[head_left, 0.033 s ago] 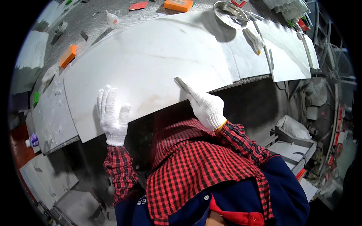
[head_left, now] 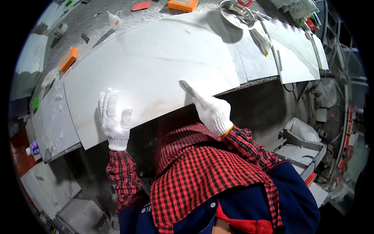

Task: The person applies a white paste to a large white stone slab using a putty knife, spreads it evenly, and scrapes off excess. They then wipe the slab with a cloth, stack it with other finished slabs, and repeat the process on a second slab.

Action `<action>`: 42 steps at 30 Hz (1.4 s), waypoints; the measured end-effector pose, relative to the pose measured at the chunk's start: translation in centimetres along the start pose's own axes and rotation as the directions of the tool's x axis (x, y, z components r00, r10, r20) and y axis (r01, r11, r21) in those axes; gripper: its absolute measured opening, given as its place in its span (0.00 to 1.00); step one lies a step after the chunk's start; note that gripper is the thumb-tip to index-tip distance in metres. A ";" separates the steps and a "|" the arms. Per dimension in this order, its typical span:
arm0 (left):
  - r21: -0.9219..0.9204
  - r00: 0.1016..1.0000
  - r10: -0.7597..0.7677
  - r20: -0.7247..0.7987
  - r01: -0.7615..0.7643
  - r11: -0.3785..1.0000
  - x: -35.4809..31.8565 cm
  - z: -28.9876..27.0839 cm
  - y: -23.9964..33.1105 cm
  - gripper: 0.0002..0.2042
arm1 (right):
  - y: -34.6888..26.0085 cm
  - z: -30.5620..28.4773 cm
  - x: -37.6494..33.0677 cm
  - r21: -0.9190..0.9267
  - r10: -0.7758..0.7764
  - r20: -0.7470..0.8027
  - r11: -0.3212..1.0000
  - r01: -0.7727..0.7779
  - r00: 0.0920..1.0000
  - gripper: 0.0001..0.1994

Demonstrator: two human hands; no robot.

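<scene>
A large white stone slab (head_left: 156,50) lies across the grey workbench, its near edge overhanging toward me. My left hand (head_left: 113,119), in a white knit glove, rests flat on the slab's near edge with fingers spread and nothing in it. My right hand (head_left: 213,113), also gloved, grips a thin grey flat blade (head_left: 187,86). The blade points up and to the left and lies against the slab surface close to the near edge. Red checked sleeves and a cloth of the same pattern cover my arms and chest below.
Another white slab (head_left: 296,50) lies to the right, with a metal bowl (head_left: 235,9) and a spare glove (head_left: 263,39) near it. Orange blocks (head_left: 69,58) (head_left: 183,4) and a small glue bottle (head_left: 113,19) sit on the bench. Stone offcuts and trays (head_left: 300,144) fill the lower right.
</scene>
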State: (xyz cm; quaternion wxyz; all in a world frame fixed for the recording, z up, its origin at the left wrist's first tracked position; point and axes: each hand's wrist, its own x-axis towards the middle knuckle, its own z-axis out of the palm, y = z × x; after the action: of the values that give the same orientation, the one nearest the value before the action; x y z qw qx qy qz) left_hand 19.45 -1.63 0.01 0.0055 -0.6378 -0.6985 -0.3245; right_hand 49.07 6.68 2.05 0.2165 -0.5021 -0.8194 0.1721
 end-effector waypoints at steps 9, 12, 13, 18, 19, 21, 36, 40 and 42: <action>-0.095 0.999 -0.053 -0.009 0.052 0.994 0.5 0.9 -1.4 0.24 | -2.5 -0.1 0.7 -0.085 0.112 0.054 0.991 -0.108 0.992 0.21; -0.035 0.999 -0.045 0.030 0.046 0.998 1.1 0.6 -1.0 0.24 | -2.7 0.9 0.4 -0.073 0.167 0.023 0.984 -0.165 0.986 0.22; -0.033 0.999 -0.040 0.027 0.041 0.999 0.9 0.7 -1.0 0.24 | -3.0 1.5 0.5 -0.025 0.131 -0.022 0.991 -0.131 0.991 0.22; -0.010 0.997 -0.063 0.041 0.063 0.998 0.7 0.6 -1.2 0.24 | -3.7 0.7 1.1 -0.044 0.167 0.043 0.985 -0.165 0.985 0.24; -0.010 0.998 -0.055 0.036 0.055 0.998 0.7 0.6 -1.2 0.25 | -3.3 0.2 1.0 -0.040 0.233 0.090 0.972 -0.230 0.968 0.26; -0.012 0.999 -0.032 0.032 0.033 0.999 1.0 0.7 -1.2 0.25 | -3.1 1.2 0.7 0.037 0.190 -0.016 0.981 -0.189 0.982 0.25; 0.036 0.998 -0.026 0.054 0.024 0.999 1.2 0.3 0.2 0.31 | -4.9 2.4 -1.2 0.440 0.107 0.476 0.830 -0.342 0.873 0.25; -0.125 0.999 -0.047 -0.003 0.046 0.991 -0.4 0.3 5.0 0.37 | -5.3 3.0 -2.2 0.503 0.012 0.356 0.840 -0.203 0.934 0.18; -0.147 1.000 0.002 0.014 0.000 0.989 -1.0 1.0 6.5 0.38 | -5.6 3.3 -2.6 0.554 -0.039 0.348 0.814 -0.172 0.937 0.18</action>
State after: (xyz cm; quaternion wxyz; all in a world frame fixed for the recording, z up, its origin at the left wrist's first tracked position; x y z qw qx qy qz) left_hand 25.83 -2.23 1.69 -0.0466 -0.6391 -0.6724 -0.3706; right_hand 44.21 1.73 1.57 0.2058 -0.4038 -0.7352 0.5041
